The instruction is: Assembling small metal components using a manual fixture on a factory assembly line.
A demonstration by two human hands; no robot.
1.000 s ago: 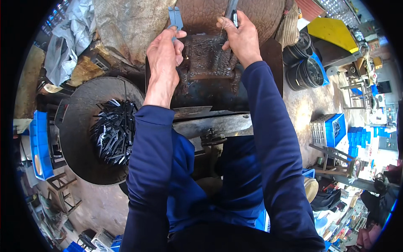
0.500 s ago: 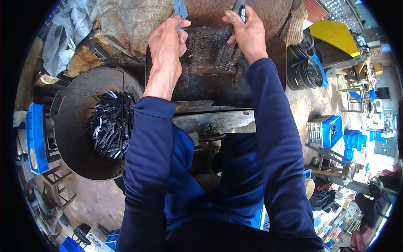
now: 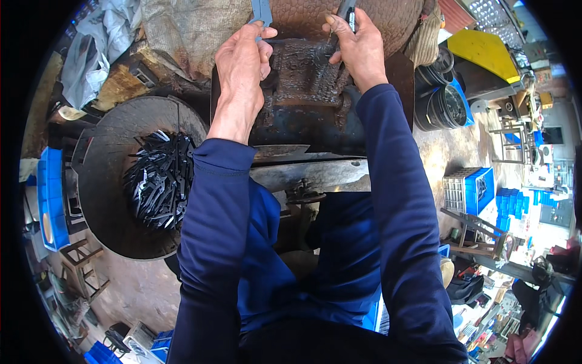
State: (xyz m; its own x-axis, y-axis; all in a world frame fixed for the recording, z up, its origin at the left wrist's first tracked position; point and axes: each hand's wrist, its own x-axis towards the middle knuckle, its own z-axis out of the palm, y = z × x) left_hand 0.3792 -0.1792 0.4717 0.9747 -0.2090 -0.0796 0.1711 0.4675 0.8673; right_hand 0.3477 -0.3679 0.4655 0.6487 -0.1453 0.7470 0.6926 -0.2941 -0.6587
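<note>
Blue-grey piece (left hand, pinching) and dark tool (right hand, gripping) beyond crusted block; black pieces heaped left of it, whether finished unclear.

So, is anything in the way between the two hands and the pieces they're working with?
Nothing visible: the left hand is pinching the blue-grey flat piece, and the right hand grips the dark bar-like piece. I see nothing separating either hand from its piece.

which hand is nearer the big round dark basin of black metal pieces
Left. The left hand is beyond and right of the basin; the right hand is farther right.
</note>
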